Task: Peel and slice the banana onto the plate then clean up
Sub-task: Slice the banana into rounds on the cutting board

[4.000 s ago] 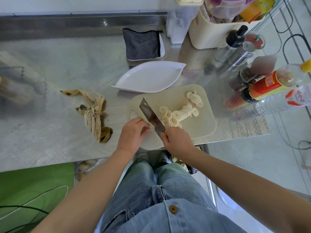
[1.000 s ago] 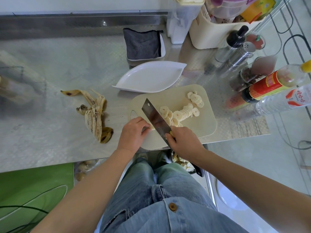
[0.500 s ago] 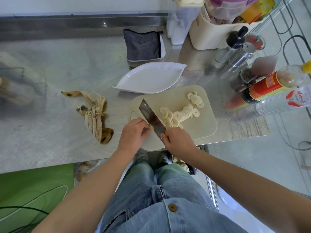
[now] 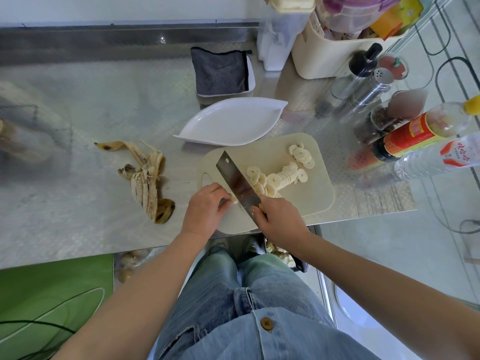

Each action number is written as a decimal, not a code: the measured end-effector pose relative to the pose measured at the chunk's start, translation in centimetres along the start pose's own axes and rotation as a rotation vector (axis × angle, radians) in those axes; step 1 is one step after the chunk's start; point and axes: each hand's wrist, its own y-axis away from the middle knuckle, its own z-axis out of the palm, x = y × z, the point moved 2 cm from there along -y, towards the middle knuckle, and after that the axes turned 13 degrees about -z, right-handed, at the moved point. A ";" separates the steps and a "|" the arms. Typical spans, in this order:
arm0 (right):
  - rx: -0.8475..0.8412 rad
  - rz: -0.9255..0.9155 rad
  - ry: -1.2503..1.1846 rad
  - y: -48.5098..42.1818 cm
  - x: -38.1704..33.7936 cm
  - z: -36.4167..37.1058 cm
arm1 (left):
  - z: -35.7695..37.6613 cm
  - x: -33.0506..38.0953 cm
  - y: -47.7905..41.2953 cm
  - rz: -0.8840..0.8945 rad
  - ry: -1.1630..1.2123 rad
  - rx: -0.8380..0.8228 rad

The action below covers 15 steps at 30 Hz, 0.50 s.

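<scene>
A cream cutting board [image 4: 306, 201] lies at the counter's front edge with several banana slices [image 4: 281, 175] spread across it. My right hand [image 4: 279, 216] grips the handle of a cleaver [image 4: 237, 184], whose blade stands on the board. My left hand [image 4: 206, 209] pinches the last short stub of banana [image 4: 233, 200] just left of the blade; most of the stub is hidden by my fingers. A white leaf-shaped plate [image 4: 233, 122] sits bare behind the board. The banana peel [image 4: 145, 178] lies on the counter to the left.
A grey cloth in a white tray [image 4: 220, 71] sits behind the plate. Bottles, shakers and jars [image 4: 405, 126] crowd the right side, with a cream bin [image 4: 335, 53] at the back. The steel counter [image 4: 78, 113] stretches left. Its front edge runs just under my wrists.
The cleaver rose and came down again in a slicing stroke next to my left fingers. Both hands stay at the board's near left corner.
</scene>
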 end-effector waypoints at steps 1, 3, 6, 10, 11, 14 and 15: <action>-0.003 -0.002 -0.002 0.1 0.0 -0.1 | 0.0 0.0 0.0 0.000 0.001 0.000; -0.009 -0.006 0.004 0.3 0.0 -0.2 | 0.0 0.0 0.0 -0.004 0.003 -0.003; -0.012 -0.007 0.002 0.3 -0.1 -0.3 | 0.0 0.0 0.0 -0.009 0.001 -0.006; -0.025 -0.006 -0.011 0.3 -0.3 -0.3 | 0.0 0.0 0.0 -0.019 -0.007 -0.001; -0.036 -0.005 -0.006 0.3 -0.3 -0.3 | 0.0 0.0 0.0 -0.016 -0.007 -0.001; -0.048 0.008 -0.004 0.2 -0.4 -0.1 | 0.0 0.0 0.0 -0.022 -0.005 -0.002; -0.046 0.013 -0.001 0.1 -0.5 -0.1 | 0.0 0.0 0.0 -0.024 -0.002 0.000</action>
